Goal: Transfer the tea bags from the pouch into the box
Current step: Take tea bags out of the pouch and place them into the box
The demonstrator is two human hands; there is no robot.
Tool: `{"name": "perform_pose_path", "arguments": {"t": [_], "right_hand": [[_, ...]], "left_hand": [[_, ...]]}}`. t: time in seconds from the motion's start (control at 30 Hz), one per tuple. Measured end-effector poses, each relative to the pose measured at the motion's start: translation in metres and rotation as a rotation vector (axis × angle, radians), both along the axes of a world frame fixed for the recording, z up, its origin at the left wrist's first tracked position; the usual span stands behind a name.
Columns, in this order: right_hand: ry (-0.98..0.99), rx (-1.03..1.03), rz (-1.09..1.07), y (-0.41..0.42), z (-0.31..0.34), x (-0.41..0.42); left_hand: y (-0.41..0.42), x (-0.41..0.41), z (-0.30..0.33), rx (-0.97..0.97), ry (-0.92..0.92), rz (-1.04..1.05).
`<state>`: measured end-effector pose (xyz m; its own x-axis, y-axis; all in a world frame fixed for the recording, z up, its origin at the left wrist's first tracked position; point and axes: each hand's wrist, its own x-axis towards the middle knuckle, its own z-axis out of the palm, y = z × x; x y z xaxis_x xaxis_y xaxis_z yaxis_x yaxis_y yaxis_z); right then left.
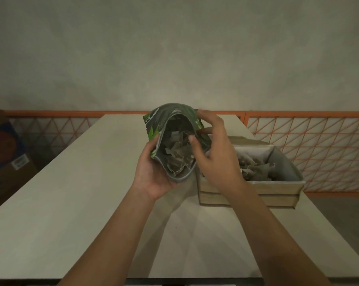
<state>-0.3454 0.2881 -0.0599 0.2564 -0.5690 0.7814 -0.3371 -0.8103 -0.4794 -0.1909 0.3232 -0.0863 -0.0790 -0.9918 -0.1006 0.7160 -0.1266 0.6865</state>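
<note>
The left hand [153, 172] cups the green pouch [174, 129] from below and from its left, fingers curled round the lower edge so the mouth gapes toward the camera. Tea bags [177, 152] lie heaped inside it. The right hand [213, 149] grips the pouch's right rim, thumb at the opening and fingers wrapped over the far side; whether the thumb also touches a bag is hard to tell in the dim light. Just right of that hand, touching the pouch's side, stands the open cardboard box [250, 193] on the pale table [71, 193], with more tea bags [255, 170] already inside.
</note>
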Motion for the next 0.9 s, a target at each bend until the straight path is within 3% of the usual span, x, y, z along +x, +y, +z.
{"name": "perform_pose_path", "arguments": {"t": [0.13,0.3,0.4,0.6,0.73,0.9], "right_hand": [[0.132,-0.124,-0.01,0.005,-0.007,-0.005],[0.386,-0.162,-0.259,0.006,-0.012,0.002],[0.419,-0.159,-0.359,0.008,-0.016,0.009],[0.164,-0.123,-0.256,0.005,-0.016,0.008],[-0.091,-0.012,-0.136,0.001,-0.011,0.0],[-0.233,0.16,-0.076,0.003,0.002,-0.008]], "left_hand": [[0.0,0.004,-0.002,-0.03,0.065,0.032],[-0.002,0.001,-0.004,-0.055,0.103,0.058],[-0.001,-0.001,-0.004,-0.046,0.106,0.064],[-0.002,-0.003,-0.006,-0.001,0.11,0.084],[-0.004,-0.004,-0.01,0.04,0.173,0.103],[-0.005,-0.008,-0.011,0.095,0.263,0.112]]}}
